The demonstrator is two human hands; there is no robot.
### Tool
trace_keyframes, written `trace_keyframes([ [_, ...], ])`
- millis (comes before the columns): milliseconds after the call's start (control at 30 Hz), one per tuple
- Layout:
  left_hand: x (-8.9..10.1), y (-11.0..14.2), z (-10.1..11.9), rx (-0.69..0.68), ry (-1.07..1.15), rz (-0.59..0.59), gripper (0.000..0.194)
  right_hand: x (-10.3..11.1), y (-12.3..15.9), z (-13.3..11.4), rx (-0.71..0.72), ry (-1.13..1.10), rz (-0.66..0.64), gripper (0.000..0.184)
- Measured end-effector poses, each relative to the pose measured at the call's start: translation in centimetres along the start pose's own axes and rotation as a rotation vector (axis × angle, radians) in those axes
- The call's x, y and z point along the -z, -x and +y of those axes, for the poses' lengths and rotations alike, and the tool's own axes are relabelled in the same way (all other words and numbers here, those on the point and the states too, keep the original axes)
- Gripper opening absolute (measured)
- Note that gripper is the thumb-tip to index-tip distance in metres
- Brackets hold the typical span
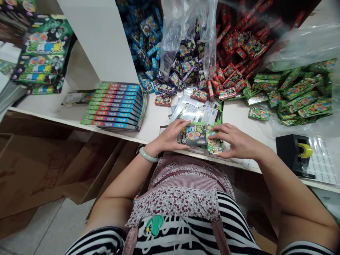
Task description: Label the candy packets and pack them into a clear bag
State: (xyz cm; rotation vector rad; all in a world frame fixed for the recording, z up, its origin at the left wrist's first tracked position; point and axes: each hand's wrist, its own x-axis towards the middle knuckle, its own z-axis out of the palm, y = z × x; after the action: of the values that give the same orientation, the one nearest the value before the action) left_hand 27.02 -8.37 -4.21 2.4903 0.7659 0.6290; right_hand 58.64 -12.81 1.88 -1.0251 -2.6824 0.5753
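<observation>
My left hand (170,136) grips the left side of a dark printed packet (192,134) at the near edge of the white table (154,122). My right hand (235,141) has its fingers curled on a small green box (213,141) that pokes out of the packet's right end. Under and behind the packet lies a loose pile of flat silvery packets (192,109). A pale green bangle (147,155) sits on my left wrist.
Stacked flat boxes (114,105) lie left of my hands. Heaps of small boxes fill the back: blue (145,39), purple in a clear bag (186,60), red (239,53), green (300,95). A black tape dispenser (294,153) stands right. Cardboard (39,170) lies below left.
</observation>
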Motion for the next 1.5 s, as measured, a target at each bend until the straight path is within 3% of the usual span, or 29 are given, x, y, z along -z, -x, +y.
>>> trace_keyframes([
  [167,1.0,0.2,0.1,-0.036,-0.020,-0.056,0.097,0.2,-0.1,-0.2,0.008,-0.045,0.035,0.050],
  [367,0.9,-0.1,0.3,-0.060,0.028,-0.043,0.092,0.0,-0.9,0.0,-0.040,0.006,0.058,0.050],
  [500,0.3,-0.4,0.4,-0.019,0.051,-0.027,0.095,-0.9,-1.7,0.2,-0.049,-0.051,0.097,0.068],
  [600,0.1,-0.3,0.1,0.030,0.045,0.040,0.095,-1.8,-2.1,0.3,-0.083,-0.099,0.224,0.080],
  [700,0.1,0.0,-0.1,0.104,0.021,0.101,0.093,-3.1,-2.5,-0.5,-0.194,-0.078,0.357,0.064],
  [833,0.0,0.2,-0.2,0.103,0.007,0.096,0.092,-4.8,-3.5,-1.3,-0.210,-0.075,0.300,0.044],
  [933,0.3,0.5,-0.4,0.133,-0.014,0.117,0.090,-4.3,-4.3,1.5,-0.256,-0.134,0.408,0.044],
  [1033,1.1,1.0,-0.8,0.173,-0.042,0.154,0.086,-2.1,-4.9,7.7,-0.477,0.034,0.607,0.039],
  [1133,1.5,1.3,-0.9,0.164,-0.048,0.175,0.085,-0.3,-5.7,13.8,-0.563,0.315,0.474,0.041],
  [1200,1.4,1.3,-0.8,0.146,-0.047,0.179,0.085,0.2,-6.4,16.4,-0.544,0.412,0.357,0.044],
  [1333,1.1,1.3,-1.0,0.143,-0.046,0.174,0.086,0.2,-6.7,17.4,-0.517,0.463,0.283,0.038],
  [1500,1.6,1.5,-1.5,0.177,-0.035,0.174,0.086,-0.6,-5.1,14.5,-0.513,0.495,0.309,0.029],
])
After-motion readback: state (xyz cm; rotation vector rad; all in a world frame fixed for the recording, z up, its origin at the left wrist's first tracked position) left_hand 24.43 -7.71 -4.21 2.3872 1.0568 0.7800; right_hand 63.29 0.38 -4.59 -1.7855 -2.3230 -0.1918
